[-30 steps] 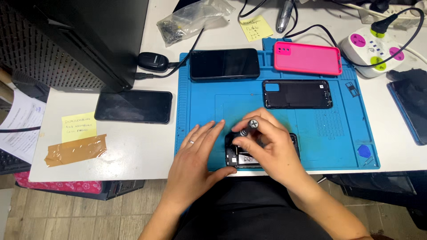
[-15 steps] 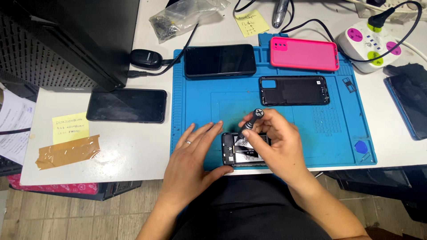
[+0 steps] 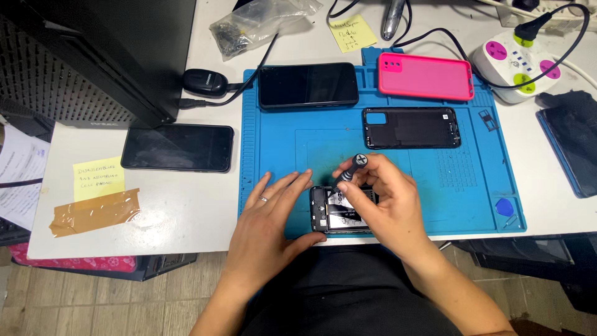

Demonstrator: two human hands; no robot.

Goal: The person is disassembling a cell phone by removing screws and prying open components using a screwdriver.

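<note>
The right hand [image 3: 385, 202] pinches a small dark screwdriver [image 3: 348, 171] between its fingertips, tip down on the opened phone [image 3: 339, 211], which lies at the near edge of the blue work mat [image 3: 280, 155]. The left hand [image 3: 267, 218] lies flat with its fingers spread, gripping nothing, its thumb against the phone's left side. The right hand covers much of the phone, so the spot under the tip is hard to make out. Farther up the mat lie a black back cover [image 3: 410, 127], a pink case [image 3: 426, 76] and a dark phone [image 3: 308, 85]. A clear bag [image 3: 261, 22] holds small dark parts that are too small to identify.
</note>
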